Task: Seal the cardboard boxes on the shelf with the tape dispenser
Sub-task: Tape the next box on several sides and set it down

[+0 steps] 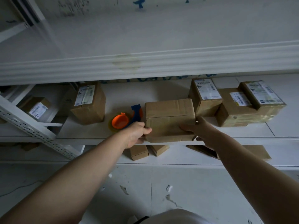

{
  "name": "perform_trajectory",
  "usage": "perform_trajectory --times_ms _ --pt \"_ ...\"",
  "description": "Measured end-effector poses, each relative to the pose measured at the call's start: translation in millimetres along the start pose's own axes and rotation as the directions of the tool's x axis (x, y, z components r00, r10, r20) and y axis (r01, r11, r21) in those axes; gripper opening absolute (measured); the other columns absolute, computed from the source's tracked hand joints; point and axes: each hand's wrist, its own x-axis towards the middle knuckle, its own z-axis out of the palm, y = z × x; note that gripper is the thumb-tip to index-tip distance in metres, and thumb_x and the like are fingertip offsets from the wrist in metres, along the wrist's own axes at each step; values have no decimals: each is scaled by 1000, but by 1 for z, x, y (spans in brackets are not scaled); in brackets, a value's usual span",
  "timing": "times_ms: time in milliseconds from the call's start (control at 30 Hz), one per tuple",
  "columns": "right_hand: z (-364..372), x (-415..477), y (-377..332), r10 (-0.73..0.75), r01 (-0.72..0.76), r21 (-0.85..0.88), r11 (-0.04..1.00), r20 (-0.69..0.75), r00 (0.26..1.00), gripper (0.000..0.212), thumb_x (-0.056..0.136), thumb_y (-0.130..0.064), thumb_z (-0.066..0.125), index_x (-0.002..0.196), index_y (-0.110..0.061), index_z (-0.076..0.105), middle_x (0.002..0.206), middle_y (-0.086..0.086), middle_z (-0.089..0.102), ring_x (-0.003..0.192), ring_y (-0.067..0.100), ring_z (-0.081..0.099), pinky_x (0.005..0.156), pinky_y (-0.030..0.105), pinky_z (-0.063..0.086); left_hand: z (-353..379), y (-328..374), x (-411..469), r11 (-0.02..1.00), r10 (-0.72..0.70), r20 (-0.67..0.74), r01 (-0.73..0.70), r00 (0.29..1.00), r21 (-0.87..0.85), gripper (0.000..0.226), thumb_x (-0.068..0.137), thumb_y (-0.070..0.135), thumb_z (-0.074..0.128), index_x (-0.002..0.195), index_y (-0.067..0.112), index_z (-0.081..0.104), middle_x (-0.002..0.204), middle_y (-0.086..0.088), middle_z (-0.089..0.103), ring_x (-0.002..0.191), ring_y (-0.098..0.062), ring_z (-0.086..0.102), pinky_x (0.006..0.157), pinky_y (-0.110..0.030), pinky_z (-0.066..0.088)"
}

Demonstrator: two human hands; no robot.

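Gripping cardboard box (pixel 169 117), left hand (pixel 137 133) and right hand (pixel 200 128); tape dispenser (pixel 127 118) beyond left.

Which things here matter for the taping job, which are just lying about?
Job: plain brown cardboard box, gripped by left hand and right hand; orange-and-blue plastic tape dispenser beside it; labelled brown cardboard boxes on the white shelf.
Lying about: two small brown cardboard boxes and flattened cardboard sheet below the shelf.

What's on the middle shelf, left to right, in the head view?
Small labelled box → tall labelled box → tape dispenser → plain box, gripped by left hand and right hand → upright labelled box → stack of labelled boxes.
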Motion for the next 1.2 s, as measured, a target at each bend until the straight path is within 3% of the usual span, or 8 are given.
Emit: perform_trajectory --times_ms 100,233,500,700,867,967,1067,1200 --pt "0 3 -6 -29 26 82 996 32 999 65 75 -21 80 129 -17 44 111 9 56 99 27 58 79 39 48 -12 1 -7 996 -24 -41 27 999 80 37 84 12 69 118 15 56 126 -6 59 119 -28 54 96 -51 50" --pt "19 4 -22 -88 93 91 992 -53 995 62 72 -46 79 116 -18 45 104 2 54 98 22 57 83 39 53 -13 10 -10 996 -80 -187 83 979 10 83 62 62 78 127 19 48 124 -6 59 112 -34 58 90 -50 52" --pt "38 2 -3 -96 106 170 980 -68 993 40 83 -33 73 109 -17 46 102 5 58 101 28 60 91 51 52 -7 -8 -3 983 95 -350 -33 932 178 49 86 51 62 120 19 50 113 -6 60 103 -29 59 85 -44 54" --pt "23 -2 -5 -174 172 334 927 -24 985 42 84 10 58 116 -13 43 102 3 57 93 19 54 73 25 44 -16 -6 4 932 302 -378 -189 875 308 24 86 22 68 103 24 52 107 -3 64 102 -25 62 90 -41 52" --pt "7 -3 2 -89 -35 352 935 330 940 85 55 -42 79 134 -35 48 134 -1 56 126 25 46 108 59 23 -29 5 -18 946 35 73 -57 997 321 81 49 48 90 120 25 58 119 3 64 116 -18 53 107 -41 37" --pt "8 -2 -5 6 -92 294 951 280 960 71 70 -64 71 125 -24 53 131 1 56 127 25 46 111 58 26 -23 3 -21 992 6 3 -7 1000 123 103 38 71 83 126 27 54 128 1 58 124 -25 49 106 -52 38" --pt "8 2 -10 -8 -91 343 935 277 961 31 88 -34 65 114 -18 59 115 4 65 114 23 56 111 54 31 -20 1 -16 999 2 -101 -5 995 -32 60 70 53 78 118 25 54 127 -3 59 117 -25 55 98 -48 48" --pt "5 7 -13 -181 50 443 895 260 949 65 81 11 60 134 -26 48 126 5 60 115 26 56 99 45 44 -30 9 -15 990 131 -142 -138 981 -42 57 77 13 78 128 20 52 122 -1 64 108 -17 61 91 -37 53"
